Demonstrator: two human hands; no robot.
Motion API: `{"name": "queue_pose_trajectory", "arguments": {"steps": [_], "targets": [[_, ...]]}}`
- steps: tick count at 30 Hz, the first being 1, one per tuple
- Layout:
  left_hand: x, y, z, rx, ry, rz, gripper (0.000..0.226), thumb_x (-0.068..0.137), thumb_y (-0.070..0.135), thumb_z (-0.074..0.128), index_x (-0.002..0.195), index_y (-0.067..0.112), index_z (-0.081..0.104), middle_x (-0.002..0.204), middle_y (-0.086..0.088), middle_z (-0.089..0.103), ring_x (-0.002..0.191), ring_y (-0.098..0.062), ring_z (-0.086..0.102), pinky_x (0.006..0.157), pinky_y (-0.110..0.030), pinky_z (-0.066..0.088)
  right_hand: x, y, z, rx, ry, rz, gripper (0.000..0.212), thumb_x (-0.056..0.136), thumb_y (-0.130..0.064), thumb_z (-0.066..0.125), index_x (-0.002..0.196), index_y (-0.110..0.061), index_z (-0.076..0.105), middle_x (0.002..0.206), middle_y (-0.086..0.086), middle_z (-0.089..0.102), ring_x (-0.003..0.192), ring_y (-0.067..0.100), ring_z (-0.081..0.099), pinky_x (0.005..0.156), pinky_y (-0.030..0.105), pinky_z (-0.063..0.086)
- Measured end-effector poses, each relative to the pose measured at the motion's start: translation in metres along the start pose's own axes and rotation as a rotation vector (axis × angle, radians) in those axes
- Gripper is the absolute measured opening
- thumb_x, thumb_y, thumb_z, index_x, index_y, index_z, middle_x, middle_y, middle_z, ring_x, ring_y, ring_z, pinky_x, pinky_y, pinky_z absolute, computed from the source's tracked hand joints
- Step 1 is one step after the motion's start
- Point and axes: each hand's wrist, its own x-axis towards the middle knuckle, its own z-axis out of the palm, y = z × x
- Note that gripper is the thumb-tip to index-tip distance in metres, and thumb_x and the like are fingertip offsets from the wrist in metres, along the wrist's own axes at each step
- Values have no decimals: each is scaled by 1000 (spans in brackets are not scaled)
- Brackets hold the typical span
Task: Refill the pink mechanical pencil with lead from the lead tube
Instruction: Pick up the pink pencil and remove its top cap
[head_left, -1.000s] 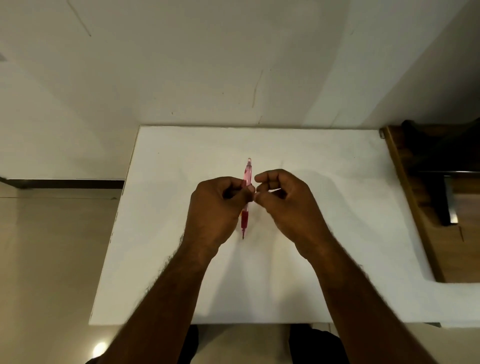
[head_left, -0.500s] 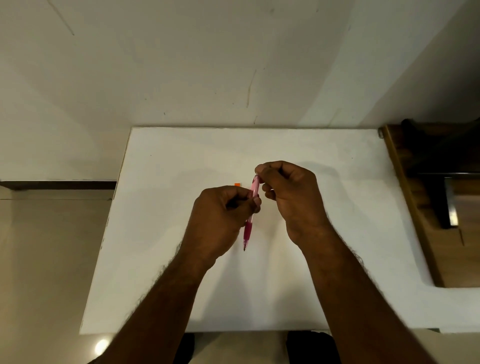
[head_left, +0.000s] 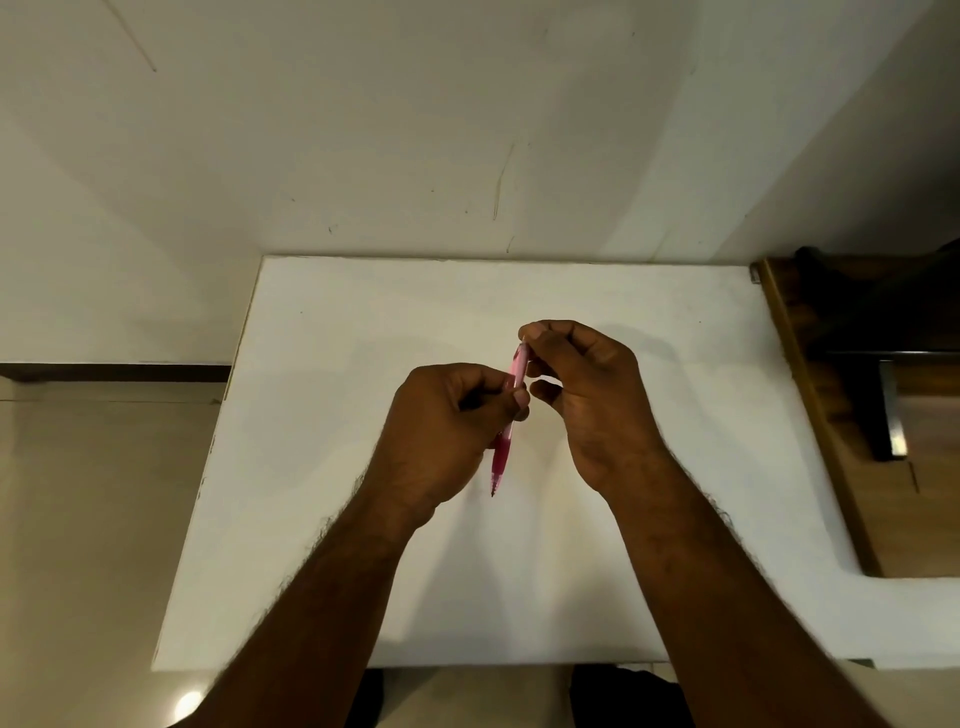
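Both hands are raised a little above the white tabletop (head_left: 322, 467), close together near its middle. The left hand (head_left: 447, 431) has its grip closed around the pink mechanical pencil (head_left: 506, 441), thumb and fingers wrapped about the middle of the barrel. The pencil stands nearly upright, leaning slightly, with its darker pink tip pointing down toward the person and its paler top end pointing away toward the wall (head_left: 363, 130).

The right hand (head_left: 587, 395) sits just beside the left, its fingers curled and its fingertips (head_left: 535, 332) pinched together right at the top end of the pencil. The grip there is narrow and tight; whether it holds a lead or the pencil's cap I cannot tell, as anything between the fingers is too small to see.

The lead tube does not show anywhere on the tabletop or in either hand.

To the right of the tabletop, a dark wooden piece of furniture (head_left: 857, 415) stands against its edge. On the left, a beige floor (head_left: 78, 519) shows beyond the tabletop.
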Motion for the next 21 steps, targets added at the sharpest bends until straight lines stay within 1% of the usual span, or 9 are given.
{"name": "queue_pose_trajectory", "arguments": {"steps": [5,9,10,11,13,15,17,19,21], "targets": [[2,0,-1,-13,-16,-23,13,92,24,72,85,20,81,74,5,78,63,-8,72,70,-27,64,1,2,2,17,-8,10,16,95,-19,66,83,-22,76,84,-1,74,90,22,68,88,41,58],[0,-3,2,8,-71,-57,13,91,25,73,81,22,81,70,9,76,63,-9,72,72,-26,63,8,1,-5,141,29,35,11,94,-23,68,87,-25,77,81,-7,75,81,8,69,76,29,57],[-1,-4,3,14,-64,-62,13,90,26,74,79,24,80,70,9,76,64,-11,73,73,-27,63,10,2,-7,124,61,20,12,94,-23,69,85,-26,77,80,-9,75,78,6,69,72,26,56],[0,-5,2,16,-49,-65,13,90,27,74,78,25,80,71,8,77,65,-12,74,74,-27,63,12,5,-10,53,105,-7,14,93,-22,70,82,-28,77,79,-9,76,75,5,69,69,25,56],[1,-6,0,13,-17,-70,13,89,27,75,77,25,80,71,6,78,64,-15,74,73,-26,62,15,13,-11,-209,186,-83,11,90,-21,72,82,-26,77,78,-9,77,74,7,70,70,28,56],[2,-8,-2,14,1,-77,13,88,27,74,77,23,81,70,5,77,63,-14,74,74,-28,62,14,23,-10,-514,213,-151,6,88,-24,74,83,-22,77,80,-9,76,77,9,70,75,30,55],[3,-9,-2,25,13,-85,12,87,27,74,78,23,81,70,5,77,65,-14,74,79,-34,63,12,32,-8,-751,220,-188,7,88,-26,73,82,-22,75,81,-8,76,74,10,67,71,26,49],[3,-9,-1,38,25,-96,11,87,29,75,79,23,81,72,5,77,69,-15,75,85,-39,61,11,39,-7,-897,213,-200,8,90,-27,71,85,-22,74,82,-5,76,71,11,62,68,24,40],[3,-9,0,35,36,-108,10,86,30,76,81,23,81,73,4,77,72,-17,75,87,-42,61,12,44,-6,-972,208,-212,10,93,-28,69,87,-20,73,83,-3,75,70,12,60,68,24,37]]}}
